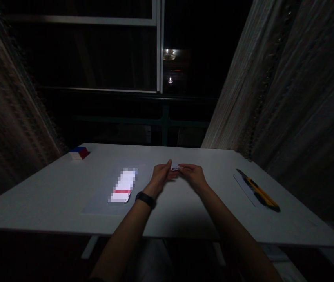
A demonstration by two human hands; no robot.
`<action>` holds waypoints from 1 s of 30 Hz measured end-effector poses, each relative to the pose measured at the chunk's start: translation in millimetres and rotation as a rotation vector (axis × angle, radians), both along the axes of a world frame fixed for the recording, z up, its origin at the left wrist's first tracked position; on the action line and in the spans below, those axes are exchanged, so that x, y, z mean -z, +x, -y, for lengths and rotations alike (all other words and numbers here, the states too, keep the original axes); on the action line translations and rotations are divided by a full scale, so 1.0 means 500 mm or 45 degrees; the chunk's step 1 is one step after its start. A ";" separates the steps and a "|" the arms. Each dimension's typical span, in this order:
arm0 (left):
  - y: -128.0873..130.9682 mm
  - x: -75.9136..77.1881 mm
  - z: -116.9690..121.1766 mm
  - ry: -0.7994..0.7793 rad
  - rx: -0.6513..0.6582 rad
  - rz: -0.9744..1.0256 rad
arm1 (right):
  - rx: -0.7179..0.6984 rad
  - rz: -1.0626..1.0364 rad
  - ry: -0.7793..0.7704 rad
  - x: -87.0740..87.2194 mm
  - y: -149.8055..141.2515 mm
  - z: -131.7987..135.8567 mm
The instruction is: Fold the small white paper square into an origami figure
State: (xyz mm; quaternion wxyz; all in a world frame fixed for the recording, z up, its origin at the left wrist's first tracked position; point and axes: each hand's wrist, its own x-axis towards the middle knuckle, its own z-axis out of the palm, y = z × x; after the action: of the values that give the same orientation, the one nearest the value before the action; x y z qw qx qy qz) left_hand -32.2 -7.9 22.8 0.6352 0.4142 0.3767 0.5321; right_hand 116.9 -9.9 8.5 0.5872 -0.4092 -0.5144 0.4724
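Over the middle of the table, my left hand (pixel 160 175) and my right hand (pixel 194 174) meet at a small piece of white paper (pixel 175 169). The thumb of my left hand points up, and its fingers close on the paper's left side. Fingertips of my right hand pinch the other side. Most of the paper is hidden by fingers, and its shape is hard to make out in the dim light. A dark band (pixel 145 199) circles my left wrist. Left of my hands, a lit phone (pixel 123 186) with a blurred screen lies on a white sheet (pixel 96 204).
A yellow and black utility knife (pixel 258 190) rests at the right, beside a thin white strip (pixel 245 190). A puzzle cube (pixel 79 153) sits at the table's (pixel 52 196) far left. Curtains (pixel 237 78) hang on both sides of a dark window.
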 end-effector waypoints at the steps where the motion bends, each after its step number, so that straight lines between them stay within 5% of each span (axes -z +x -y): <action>1: 0.000 -0.002 0.001 -0.008 0.008 0.001 | 0.013 -0.020 -0.008 -0.001 -0.001 0.000; 10: 0.000 -0.005 0.004 -0.005 0.089 0.004 | 0.022 -0.069 -0.028 -0.006 -0.007 0.001; 16: 0.000 -0.003 -0.002 0.007 -0.022 -0.040 | -0.046 0.065 0.054 -0.010 0.001 0.008; 30: -0.011 0.032 -0.031 0.433 -0.097 -0.580 | -0.111 0.244 0.141 -0.008 0.017 -0.001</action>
State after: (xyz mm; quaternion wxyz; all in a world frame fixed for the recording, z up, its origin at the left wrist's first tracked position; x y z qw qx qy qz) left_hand -37.9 7.4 7.0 0.4350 0.6091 0.4305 0.5044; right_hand 125.2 -9.4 12.6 0.5359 -0.3967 -0.6106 0.4272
